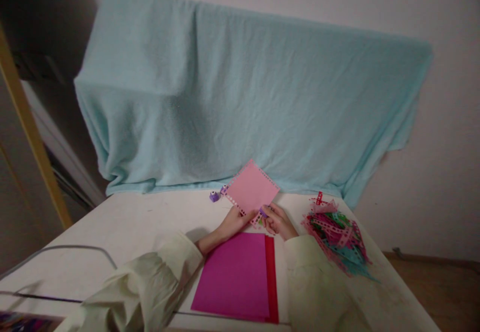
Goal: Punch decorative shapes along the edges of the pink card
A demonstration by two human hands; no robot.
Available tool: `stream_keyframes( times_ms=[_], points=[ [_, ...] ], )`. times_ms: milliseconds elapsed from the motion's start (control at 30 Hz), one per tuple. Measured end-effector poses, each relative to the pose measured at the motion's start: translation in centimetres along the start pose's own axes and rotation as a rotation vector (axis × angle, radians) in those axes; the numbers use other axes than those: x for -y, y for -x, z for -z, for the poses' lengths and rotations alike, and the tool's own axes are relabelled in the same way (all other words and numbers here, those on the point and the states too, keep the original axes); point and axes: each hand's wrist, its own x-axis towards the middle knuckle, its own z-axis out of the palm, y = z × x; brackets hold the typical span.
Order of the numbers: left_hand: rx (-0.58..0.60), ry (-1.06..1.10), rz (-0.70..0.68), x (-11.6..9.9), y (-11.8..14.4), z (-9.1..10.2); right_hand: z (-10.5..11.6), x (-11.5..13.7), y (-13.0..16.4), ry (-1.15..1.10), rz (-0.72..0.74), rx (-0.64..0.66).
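Hands grip pink paper (252,190): left hand (233,222) pinches its edge, right hand (278,222) squeezes a purple punch (263,212) on it.

Both arms in pale sleeves reach fwd & angle inward, left hand (235,220) w/ fingers curled in a pinch, right hand (279,222) close beside it, fingers bent, thumb & forefinger pressed together.

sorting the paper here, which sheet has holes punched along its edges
The light pink sheet held up between both hands; small holes run along its borders. The magenta sheet and the red sheet under it lie flat on the table with plain edges.
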Motion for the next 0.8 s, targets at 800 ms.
stream_keyframes(
  times_ms=[800],
  points=[
    [0.033,0.024,0.013,0.9,-0.1,0.5,-2.1,1.2,0.3,-0.045,0.006,-0.122]
  ],
)
